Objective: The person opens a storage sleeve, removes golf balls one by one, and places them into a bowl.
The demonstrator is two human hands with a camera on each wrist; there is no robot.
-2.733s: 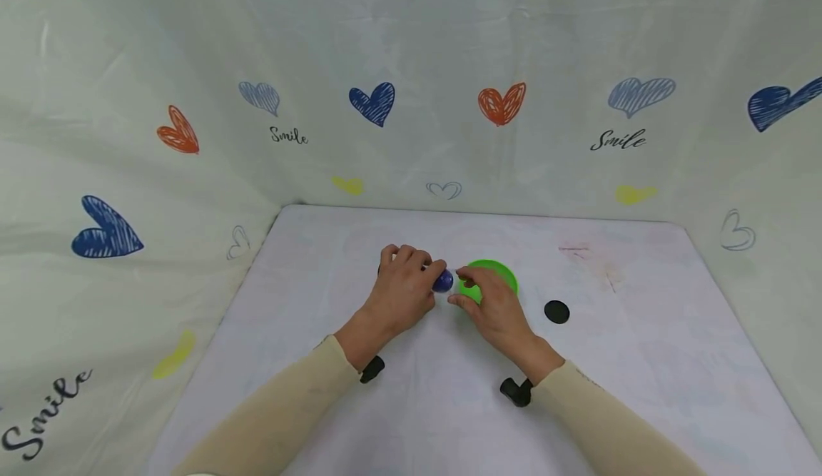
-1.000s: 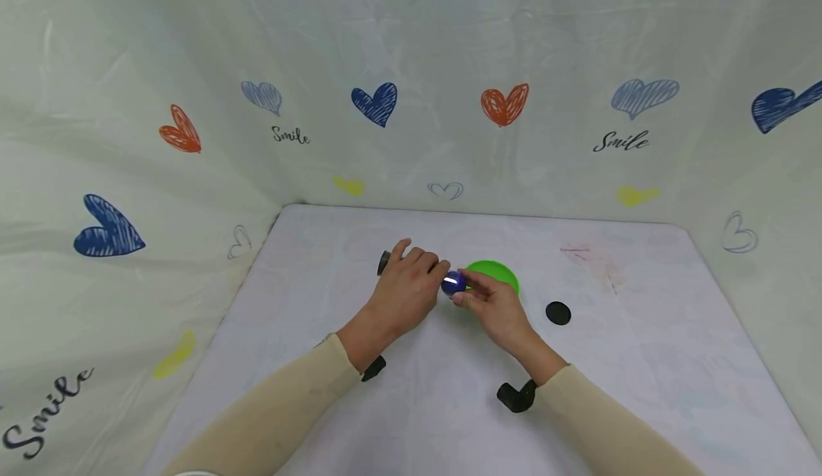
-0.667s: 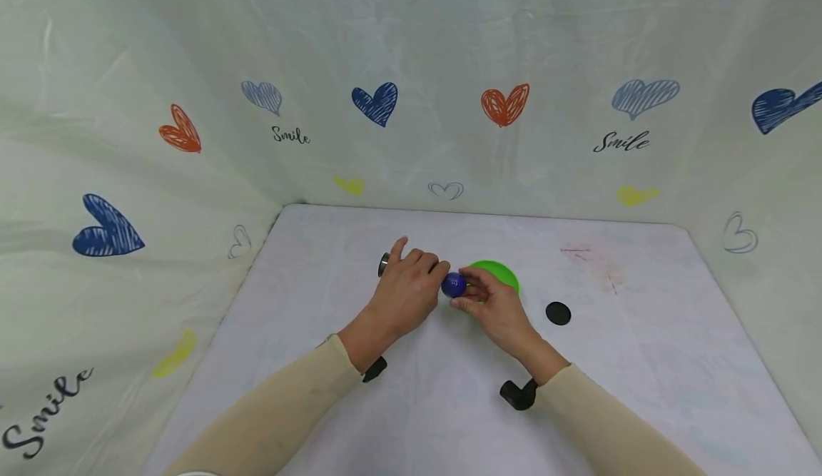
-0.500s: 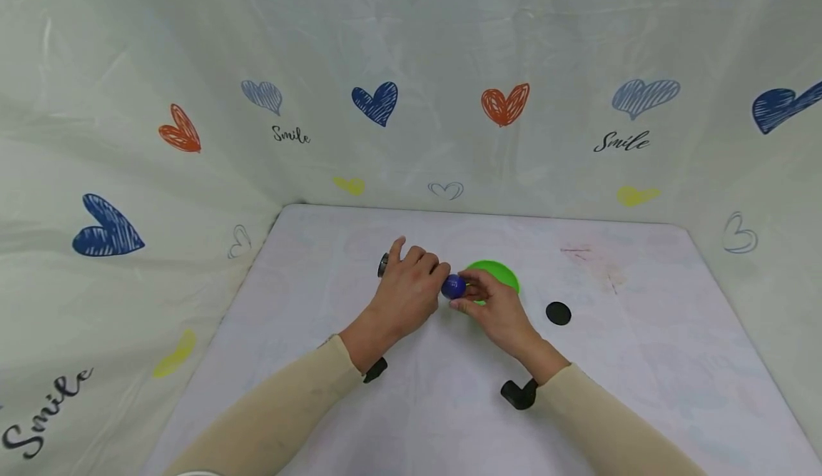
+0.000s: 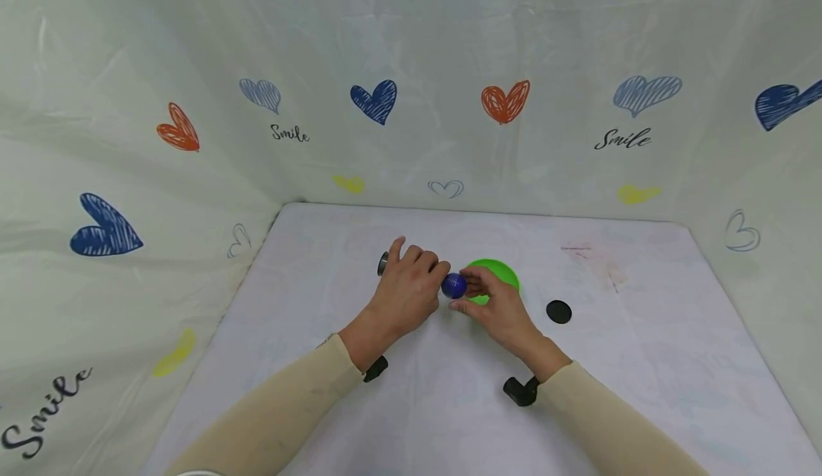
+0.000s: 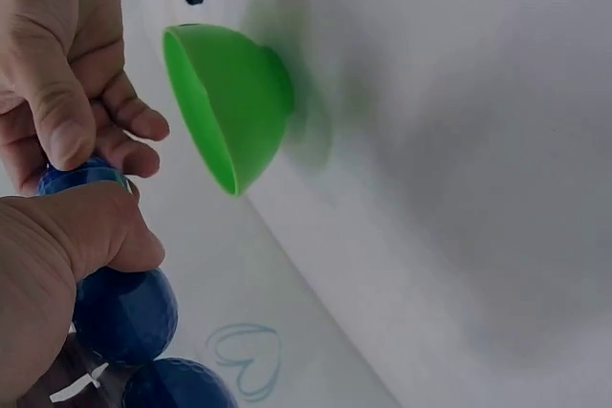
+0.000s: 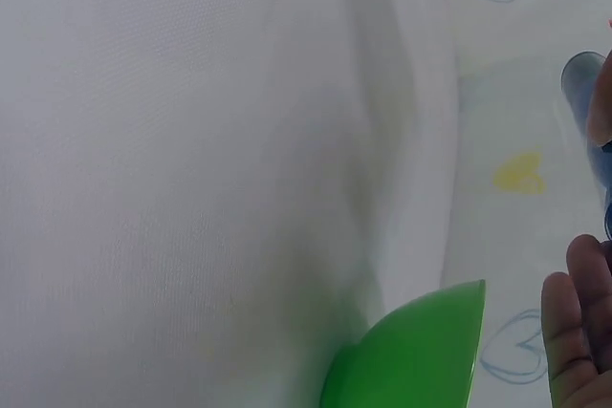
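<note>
In the head view my left hand [image 5: 411,287] grips a clear tube [image 7: 577,93] of blue dimpled balls, with one finger raised. The tube's dark round end [image 5: 382,264] sticks out past that hand. At the other end sits a blue ball [image 5: 454,286], and the thumb and fingers of my right hand [image 5: 497,305] are around it. Up close in the left wrist view, the right hand's thumb tip lies over that ball. More blue balls [image 6: 129,317] show inside the tube below it. A green bowl [image 5: 504,272] stands behind the right fingers, partly covered by them.
A flat black disc [image 5: 559,312] lies on the white table [image 5: 616,362], right of the bowl. Black wrist devices [image 5: 520,391] hang under both forearms. A pale curtain [image 5: 424,48] printed with hearts rises behind and beside the table.
The blue ball has come out to the right from under my left fingers. My right hand has closed in around it, and one left finger has lifted. The last half second shows hardly any motion.
</note>
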